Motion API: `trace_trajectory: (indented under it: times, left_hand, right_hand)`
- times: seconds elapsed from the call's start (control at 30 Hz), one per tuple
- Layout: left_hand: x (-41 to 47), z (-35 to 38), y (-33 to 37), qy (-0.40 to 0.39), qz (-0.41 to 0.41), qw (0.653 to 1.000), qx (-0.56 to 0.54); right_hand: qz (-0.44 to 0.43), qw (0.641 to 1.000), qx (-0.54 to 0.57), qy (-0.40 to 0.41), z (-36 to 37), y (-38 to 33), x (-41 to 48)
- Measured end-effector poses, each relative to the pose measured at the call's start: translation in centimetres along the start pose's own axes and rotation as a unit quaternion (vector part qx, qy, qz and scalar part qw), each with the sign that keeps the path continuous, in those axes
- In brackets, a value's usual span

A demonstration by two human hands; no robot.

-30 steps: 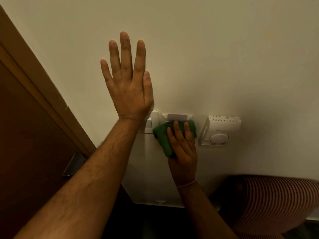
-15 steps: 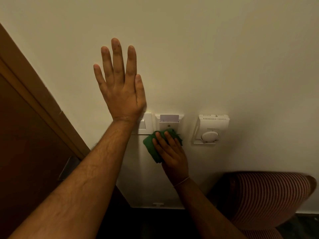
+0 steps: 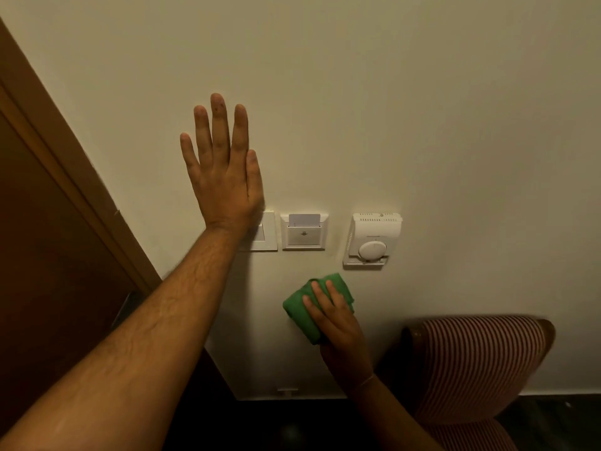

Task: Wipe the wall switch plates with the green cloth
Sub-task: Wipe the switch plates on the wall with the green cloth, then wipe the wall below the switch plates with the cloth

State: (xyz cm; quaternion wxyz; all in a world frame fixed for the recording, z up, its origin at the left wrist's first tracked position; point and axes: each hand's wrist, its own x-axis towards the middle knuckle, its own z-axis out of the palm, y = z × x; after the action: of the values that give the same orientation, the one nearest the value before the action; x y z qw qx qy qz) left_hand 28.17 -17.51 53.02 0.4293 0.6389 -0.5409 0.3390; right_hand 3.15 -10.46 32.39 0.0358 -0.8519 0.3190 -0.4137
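green cloth (image 3: pixel 304 311), folded into a thick pad, pressed flat against the cream wall (image 3: pixel 390 109) under the fingers of the right hand (image 3: pixel 338 323); the fingers lie spread over the cloth and hold it to the wall, thumb hidden behind the pad. the cloth sits below the row of white fittings and touches none of them, under the gap between the key-card plate and the thermostat.

left hand (image 3: pixel 224 177) open, palm flat on the wall, fingers extended upward and close together, holding nothing; its wrist overlaps the left part of the rocker switch plate (image 3: pixel 265 232), of which only the right portion shows.

key-card switch plate (image 3: pixel 304 232), just right of the rocker plate, carries a pale card (image 3: pixel 304 219) standing upright in its top slot; a small dark symbol is printed on the plate's centre, too small to read.

thermostat (image 3: pixel 374 239), further right and apart from the card plate, has vent slots along its top edge and a round dial near its lower edge; a line of small lettering above the dial cannot be read.

brown door frame (image 3: pixel 65 177) runs diagonally at the wall's left edge. striped chair back (image 3: pixel 474 362) stands near the wall's lower right corner.
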Motion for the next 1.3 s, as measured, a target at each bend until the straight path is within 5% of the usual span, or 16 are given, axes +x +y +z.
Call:
trace_trajectory:
  times: [0.17,0.33,0.57,0.77,0.9,1.3]
  left_hand:
    - [-10.1,-1.4,1.7,-0.096,-0.052,0.994,-0.027]
    - [-28.1,-3.0,7.6,-0.299,-0.127,0.945,-0.041]
    - [-46.0,-3.9,13.3,-0.555,-0.002,0.831,-0.034]
    - [-54.9,-0.7,14.0,-0.589,0.061,0.805,-0.042]
    - [-60.0,1.1,12.9,-0.605,0.044,0.794,-0.043]
    - [-64.8,3.7,12.9,-0.7,0.042,0.712,-0.036]
  right_hand:
    - [0.06,0.997,-0.012,-0.042,-2.5,2.0,-7.7]
    - [0.179,0.971,-0.029,-0.156,-5.2,5.6,-16.6]
    - [0.358,0.902,-0.024,-0.241,-5.6,11.8,-32.4]
    - [0.423,0.85,-0.071,-0.304,-3.0,17.6,-40.7]
    - [0.507,0.785,-0.078,-0.348,0.8,21.0,-44.5]
    - [0.511,0.711,-0.1,-0.473,4.3,21.6,-47.2]
